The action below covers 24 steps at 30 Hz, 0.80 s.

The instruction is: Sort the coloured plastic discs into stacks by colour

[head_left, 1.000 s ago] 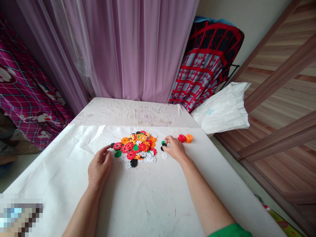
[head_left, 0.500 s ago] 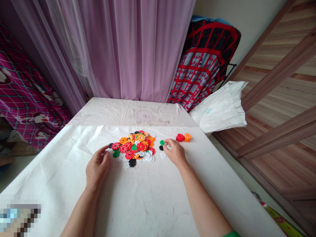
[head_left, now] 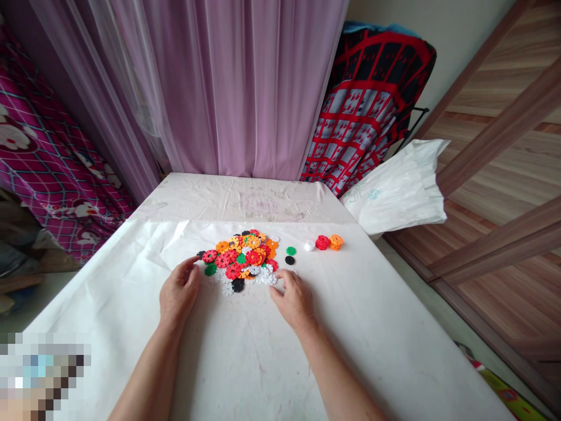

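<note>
A heap of notched, flower-shaped plastic discs [head_left: 234, 257] in red, orange, yellow, white, green and black lies on the white-covered table. My left hand [head_left: 179, 289] rests at the heap's left edge, its fingers stretched and thumb apart. Its fingertips reach a black disc [head_left: 201, 255], and whether they touch it I cannot tell. Beside the white discs [head_left: 266, 275] at the heap's lower right is my right hand [head_left: 294, 298], thumb and forefinger apart with nothing visible between them. Just beyond it lie a green disc [head_left: 291, 251] and a black disc [head_left: 290, 260]. A white disc is mostly hidden behind its fingers.
White [head_left: 309, 245], red [head_left: 322, 242] and orange [head_left: 336, 242] clusters stand in a row at the right. A white bag [head_left: 394, 193] hangs by the table's [head_left: 245, 362] right edge. Purple curtains [head_left: 236, 88] hang behind, and a wooden door [head_left: 504, 193] stands right.
My right hand has moved left and nearer to me, from beside the green disc to the heap's right edge. The white cluster now shows. My left hand stays by the black disc.
</note>
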Each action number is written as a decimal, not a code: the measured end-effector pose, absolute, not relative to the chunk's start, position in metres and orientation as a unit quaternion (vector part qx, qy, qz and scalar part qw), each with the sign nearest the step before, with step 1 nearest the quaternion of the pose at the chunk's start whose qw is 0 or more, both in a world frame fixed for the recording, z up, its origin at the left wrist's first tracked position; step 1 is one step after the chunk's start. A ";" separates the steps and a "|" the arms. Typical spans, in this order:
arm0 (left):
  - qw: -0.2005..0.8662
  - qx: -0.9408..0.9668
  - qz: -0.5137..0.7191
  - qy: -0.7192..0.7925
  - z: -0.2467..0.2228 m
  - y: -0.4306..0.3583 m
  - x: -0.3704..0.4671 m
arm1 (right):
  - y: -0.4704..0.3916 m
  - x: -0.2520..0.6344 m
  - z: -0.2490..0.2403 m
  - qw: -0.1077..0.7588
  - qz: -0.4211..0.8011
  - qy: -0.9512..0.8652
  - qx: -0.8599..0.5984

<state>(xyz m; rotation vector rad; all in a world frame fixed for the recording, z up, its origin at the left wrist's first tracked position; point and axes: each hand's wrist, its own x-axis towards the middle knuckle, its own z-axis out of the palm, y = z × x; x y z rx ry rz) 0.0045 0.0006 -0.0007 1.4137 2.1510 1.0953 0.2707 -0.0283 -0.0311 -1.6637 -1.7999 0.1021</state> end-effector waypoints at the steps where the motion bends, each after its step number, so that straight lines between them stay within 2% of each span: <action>1: 0.170 0.504 0.378 0.757 -0.001 0.001 0.004 | -0.028 0.269 -0.031 0.337 0.036 -0.695 -0.634; 6: 0.144 0.581 0.321 0.734 -0.003 0.004 0.002 | -0.026 0.257 -0.025 0.316 -0.005 -0.723 -0.614; 12: 0.039 0.738 0.246 0.627 -0.019 0.002 0.015 | -0.024 0.250 -0.016 0.249 0.009 -0.758 -0.602; 17: 0.029 0.818 0.183 0.544 -0.020 -0.007 0.038 | -0.026 0.254 -0.019 0.300 0.030 -0.762 -0.573; 24: 0.052 0.829 0.216 0.514 -0.019 -0.010 0.033 | -0.034 0.263 -0.025 0.350 0.029 -0.736 -0.579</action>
